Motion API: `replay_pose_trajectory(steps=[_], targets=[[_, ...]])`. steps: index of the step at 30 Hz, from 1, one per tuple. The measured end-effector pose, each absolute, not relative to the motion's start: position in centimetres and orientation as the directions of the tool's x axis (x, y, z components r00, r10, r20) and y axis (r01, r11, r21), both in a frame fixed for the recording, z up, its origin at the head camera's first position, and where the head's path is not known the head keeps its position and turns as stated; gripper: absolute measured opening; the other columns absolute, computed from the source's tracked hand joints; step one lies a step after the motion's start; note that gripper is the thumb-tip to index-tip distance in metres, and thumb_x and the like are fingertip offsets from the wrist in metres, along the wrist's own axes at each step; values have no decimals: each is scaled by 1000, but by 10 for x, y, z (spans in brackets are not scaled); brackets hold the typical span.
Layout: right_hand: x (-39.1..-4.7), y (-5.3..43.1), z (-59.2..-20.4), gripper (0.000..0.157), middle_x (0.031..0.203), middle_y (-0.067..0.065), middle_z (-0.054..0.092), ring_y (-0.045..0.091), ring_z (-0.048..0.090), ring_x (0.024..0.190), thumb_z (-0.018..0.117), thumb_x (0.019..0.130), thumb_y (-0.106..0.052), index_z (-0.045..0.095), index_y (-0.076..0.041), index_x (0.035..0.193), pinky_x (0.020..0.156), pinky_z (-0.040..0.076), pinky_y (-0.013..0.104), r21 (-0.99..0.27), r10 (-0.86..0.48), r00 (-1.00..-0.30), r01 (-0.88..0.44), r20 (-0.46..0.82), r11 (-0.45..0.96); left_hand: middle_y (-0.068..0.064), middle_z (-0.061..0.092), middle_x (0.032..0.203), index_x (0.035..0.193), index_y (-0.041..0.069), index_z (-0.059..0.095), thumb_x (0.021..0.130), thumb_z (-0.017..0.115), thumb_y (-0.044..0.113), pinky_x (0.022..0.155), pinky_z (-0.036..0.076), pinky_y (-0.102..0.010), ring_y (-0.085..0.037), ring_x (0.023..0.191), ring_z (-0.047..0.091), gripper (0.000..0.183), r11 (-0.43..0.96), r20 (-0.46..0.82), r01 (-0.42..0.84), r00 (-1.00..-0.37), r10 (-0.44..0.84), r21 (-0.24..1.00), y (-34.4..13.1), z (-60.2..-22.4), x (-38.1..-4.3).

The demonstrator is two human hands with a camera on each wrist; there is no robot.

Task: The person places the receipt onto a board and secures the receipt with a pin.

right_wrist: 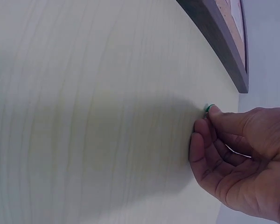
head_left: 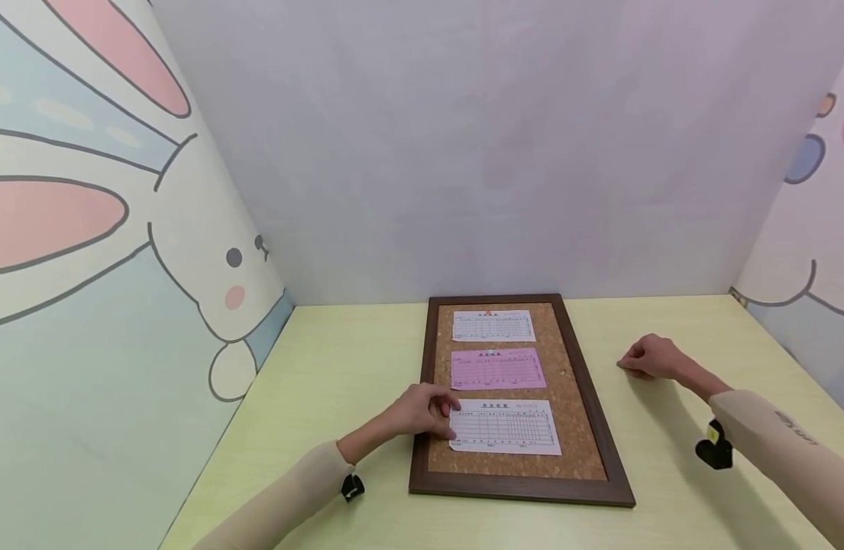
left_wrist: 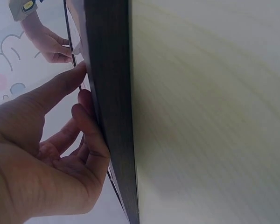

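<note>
A brown-framed cork board lies on the table with three printed slips on it. My left hand reaches over its left side. The thumb and fingertips touch the left edge of the lowest white slip, spread apart from each other. In the left wrist view the left hand sits against the dark frame, which partly hides the fingertips. Right of the board, just over the table, my right hand pinches a small green push pin between thumb and index finger.
Higher on the board, a pink slip and another white slip each carry a pin at the top. The pale wood table meets a plain back wall. Rabbit-patterned walls flank both sides.
</note>
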State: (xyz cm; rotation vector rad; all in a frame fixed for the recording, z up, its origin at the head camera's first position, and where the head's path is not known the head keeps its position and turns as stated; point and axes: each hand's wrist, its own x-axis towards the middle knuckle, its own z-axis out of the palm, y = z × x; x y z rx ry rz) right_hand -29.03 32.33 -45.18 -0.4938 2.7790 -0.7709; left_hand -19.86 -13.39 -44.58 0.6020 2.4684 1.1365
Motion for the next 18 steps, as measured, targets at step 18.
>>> replay_pose_trajectory(steps=[18], targets=[[-289,328,-454,22,69,-1,67,8,57,59,75,91,-16,74,6,93,56,46,25,-577,-355,-926,-222,-127,786,-9,64,86,107,1,72,76,89,4,59,41,-18,-8,68,49,36,614,-155,216,-856,493,759,-133,-446,-196]])
